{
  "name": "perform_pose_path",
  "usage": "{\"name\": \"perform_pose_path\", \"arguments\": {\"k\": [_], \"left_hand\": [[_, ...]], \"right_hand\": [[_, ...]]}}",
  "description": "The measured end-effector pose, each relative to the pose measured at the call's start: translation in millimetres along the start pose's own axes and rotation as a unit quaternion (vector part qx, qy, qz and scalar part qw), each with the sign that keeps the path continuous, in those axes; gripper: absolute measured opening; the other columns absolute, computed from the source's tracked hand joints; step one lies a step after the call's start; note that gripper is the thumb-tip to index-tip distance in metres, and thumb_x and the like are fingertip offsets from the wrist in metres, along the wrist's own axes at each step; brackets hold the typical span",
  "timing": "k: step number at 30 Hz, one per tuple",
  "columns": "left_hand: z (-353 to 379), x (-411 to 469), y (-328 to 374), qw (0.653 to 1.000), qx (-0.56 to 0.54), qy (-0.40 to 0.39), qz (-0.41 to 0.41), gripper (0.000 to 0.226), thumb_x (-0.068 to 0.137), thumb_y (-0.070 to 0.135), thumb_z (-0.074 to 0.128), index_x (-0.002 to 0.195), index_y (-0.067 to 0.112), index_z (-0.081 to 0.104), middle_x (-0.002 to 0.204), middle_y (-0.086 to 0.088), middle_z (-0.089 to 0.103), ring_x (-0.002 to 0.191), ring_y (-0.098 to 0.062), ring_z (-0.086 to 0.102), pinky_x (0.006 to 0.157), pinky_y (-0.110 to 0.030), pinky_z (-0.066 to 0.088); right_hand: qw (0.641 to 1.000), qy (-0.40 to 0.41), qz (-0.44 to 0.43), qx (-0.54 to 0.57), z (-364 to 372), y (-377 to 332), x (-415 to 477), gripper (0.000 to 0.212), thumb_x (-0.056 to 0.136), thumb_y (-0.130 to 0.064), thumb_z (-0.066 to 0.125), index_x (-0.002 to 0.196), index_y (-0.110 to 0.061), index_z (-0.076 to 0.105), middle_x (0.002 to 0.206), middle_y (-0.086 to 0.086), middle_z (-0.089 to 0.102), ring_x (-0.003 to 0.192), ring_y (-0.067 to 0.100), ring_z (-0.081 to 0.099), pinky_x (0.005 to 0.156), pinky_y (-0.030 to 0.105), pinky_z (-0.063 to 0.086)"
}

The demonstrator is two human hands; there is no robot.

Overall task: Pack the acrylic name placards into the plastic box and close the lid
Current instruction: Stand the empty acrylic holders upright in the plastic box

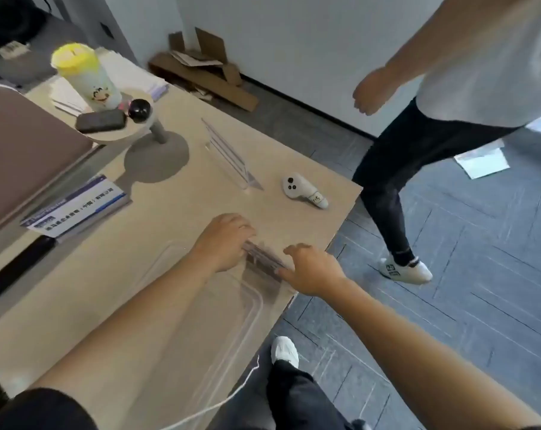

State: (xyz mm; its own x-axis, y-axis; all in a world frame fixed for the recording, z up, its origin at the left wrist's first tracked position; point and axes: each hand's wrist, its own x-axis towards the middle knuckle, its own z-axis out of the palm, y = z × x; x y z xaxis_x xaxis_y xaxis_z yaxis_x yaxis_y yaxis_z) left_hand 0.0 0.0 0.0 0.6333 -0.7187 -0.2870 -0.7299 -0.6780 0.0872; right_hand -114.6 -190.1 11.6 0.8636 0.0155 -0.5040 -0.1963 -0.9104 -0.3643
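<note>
plastic box (201, 305): clear, lying flat on the table (176, 209) right in front of you, near its right edge; its long axis runs from your body at lower left up to your hands at its far short end
left hand (224, 240): your fingers curl down over the box's far rim and grip it
right hand (312, 268): your fingers reach to the right corner of that same end and touch it; blur hides whether they pinch it
acrylic name placards (229, 156): clear, standing on the table well beyond the box, long axis running from upper left to lower right, the nearer end pointing at the white controller (305, 192)
around: a yellow-lidded cup (83, 72) at far left, another person (449, 88) standing past the table's right edge
</note>
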Motion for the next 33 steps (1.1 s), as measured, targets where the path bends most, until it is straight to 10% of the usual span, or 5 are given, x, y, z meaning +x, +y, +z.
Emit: {"name": "perform_pose_path", "arguments": {"k": [3,9,18,27,33], "left_hand": [[7.7,13.5,-0.2,0.999,0.032,0.011,0.03,0.027,0.064,0.019,0.076,0.09,0.025,0.071,0.091,0.0,0.069,0.095,-0.03,0.063,0.087,-0.036,0.043],[3.3,10.7,3.1,0.998,0.054,0.02,0.001,0.014,0.086,0.032,0.06,0.093,0.026,0.071,0.092,0.001,0.072,0.09,-0.026,0.067,0.074,-0.032,0.046],[-66.0,-80.0,-13.9,0.983,-0.087,0.146,-0.069,0.02,0.093,0.042,0.051,0.089,0.025,0.06,0.085,0.004,0.062,0.08,-0.028,0.061,0.059,-0.032,0.042],[-78.0,-238.3,-56.3,0.922,-0.139,0.288,-0.219,0.021,0.096,0.034,0.051,0.083,0.019,0.055,0.078,0.008,0.057,0.068,-0.018,0.054,0.053,-0.033,0.045],[-61.0,-360.5,-55.4,0.87,-0.151,0.362,-0.3,0.015,0.095,0.026,0.056,0.082,0.018,0.056,0.07,0.012,0.05,0.058,-0.012,0.047,0.047,-0.022,0.028]], "right_hand": [[1.0,-0.017,-0.01,-0.011,3.9,1.4,11.6,0.046,0.094,-0.045,0.056,0.133,-0.021,0.055,0.127,0.006,0.063,0.115,0.031,0.06,0.088,0.041,0.053],[0.998,-0.009,-0.034,-0.058,-2.3,3.9,19.7,0.013,0.095,-0.017,0.047,0.084,-0.015,0.053,0.081,0.01,0.056,0.079,0.035,0.059,0.063,0.034,0.045],[0.979,0.11,-0.169,-0.028,-105.2,-39.3,24.7,0.03,0.082,-0.057,0.061,0.094,-0.032,0.074,0.086,-0.009,0.073,0.08,0.017,0.065,0.073,0.04,0.056],[0.937,0.186,-0.208,0.21,-81.8,-206.0,-11.6,0.077,0.083,-0.056,0.068,0.146,-0.026,0.035,0.143,-0.003,0.049,0.129,0.014,0.046,0.101,0.033,0.039],[0.916,0.005,-0.209,0.341,-25.8,-314.6,-46.8,0.094,0.073,-0.084,0.052,0.15,-0.04,0.02,0.159,0.002,0.024,0.141,0.03,0.034,0.11,0.056,0.037]]}}
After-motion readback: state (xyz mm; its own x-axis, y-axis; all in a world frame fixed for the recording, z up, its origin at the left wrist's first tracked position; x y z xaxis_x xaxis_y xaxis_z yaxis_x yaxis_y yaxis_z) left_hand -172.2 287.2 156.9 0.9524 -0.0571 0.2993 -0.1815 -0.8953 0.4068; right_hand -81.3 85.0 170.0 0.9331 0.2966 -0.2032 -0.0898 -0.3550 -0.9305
